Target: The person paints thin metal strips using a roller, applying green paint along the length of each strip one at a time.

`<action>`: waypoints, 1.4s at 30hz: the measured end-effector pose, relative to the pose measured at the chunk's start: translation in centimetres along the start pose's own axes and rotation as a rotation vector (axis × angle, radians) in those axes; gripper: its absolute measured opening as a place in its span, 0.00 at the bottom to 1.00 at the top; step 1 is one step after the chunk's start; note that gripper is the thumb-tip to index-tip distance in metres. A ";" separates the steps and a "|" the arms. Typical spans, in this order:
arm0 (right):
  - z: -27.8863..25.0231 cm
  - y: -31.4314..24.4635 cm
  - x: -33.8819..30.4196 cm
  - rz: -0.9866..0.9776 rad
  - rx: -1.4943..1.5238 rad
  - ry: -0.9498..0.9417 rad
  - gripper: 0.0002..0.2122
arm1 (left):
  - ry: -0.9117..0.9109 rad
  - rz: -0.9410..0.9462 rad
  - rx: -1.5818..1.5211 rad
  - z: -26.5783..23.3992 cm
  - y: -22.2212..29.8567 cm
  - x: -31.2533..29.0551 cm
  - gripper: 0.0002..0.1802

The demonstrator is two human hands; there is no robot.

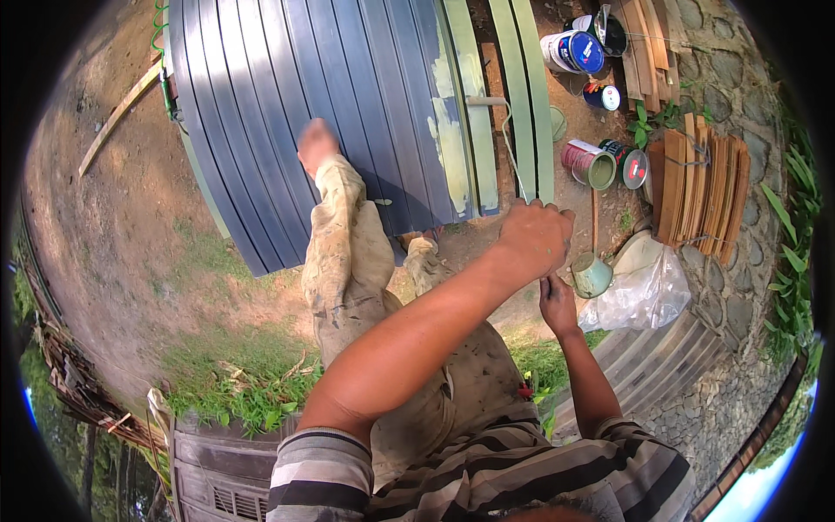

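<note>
Reaching across to the right, my left hand (535,237) is closed around the handle of a paint roller (515,157). The roller's pale sleeve (487,101) rests on a light green slat (470,65) beside the dark blue-grey slats (348,78). Uneven pale green paint (448,148) covers part of the outermost dark slat. Just below the left hand, my right hand (557,304) is closed in line with the roller; its grip on the handle end is mostly hidden. Near it is a paint-smeared cup (592,276) with a wooden stick (595,217). My bare foot (317,143), blurred, is over the dark slats.
An open paint can (600,170), a dark can (635,168) and other cans (574,52) stand right of the slats. Beyond are tied wooden strips (700,187), a clear plastic bag (644,291) and a stone wall (735,104). A plank (117,122) lies left.
</note>
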State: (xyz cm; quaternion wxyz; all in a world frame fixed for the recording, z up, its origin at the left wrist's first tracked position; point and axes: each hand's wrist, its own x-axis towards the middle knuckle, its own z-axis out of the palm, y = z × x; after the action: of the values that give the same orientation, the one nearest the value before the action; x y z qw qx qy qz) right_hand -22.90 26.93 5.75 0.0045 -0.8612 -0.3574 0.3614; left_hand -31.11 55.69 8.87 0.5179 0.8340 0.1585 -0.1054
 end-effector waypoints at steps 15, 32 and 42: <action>0.9 0.0 -1.8 0.049 -0.016 -0.010 0.10 | 0.011 0.026 -0.013 -0.3 0.4 -0.1 0.17; 0.4 0.7 0.5 -0.065 -0.004 0.071 0.10 | 0.038 0.028 -0.018 -0.8 0.5 0.5 0.17; -1.4 -2.7 4.5 -0.093 0.085 0.048 0.21 | -0.007 0.012 -0.038 -0.7 0.2 0.6 0.18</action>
State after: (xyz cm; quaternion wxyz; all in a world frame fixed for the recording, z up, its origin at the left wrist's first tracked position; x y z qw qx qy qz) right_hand -21.46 32.07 4.70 0.0663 -0.8511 -0.3812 0.3547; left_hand -30.48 56.30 9.17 0.5350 0.8244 0.1537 -0.1024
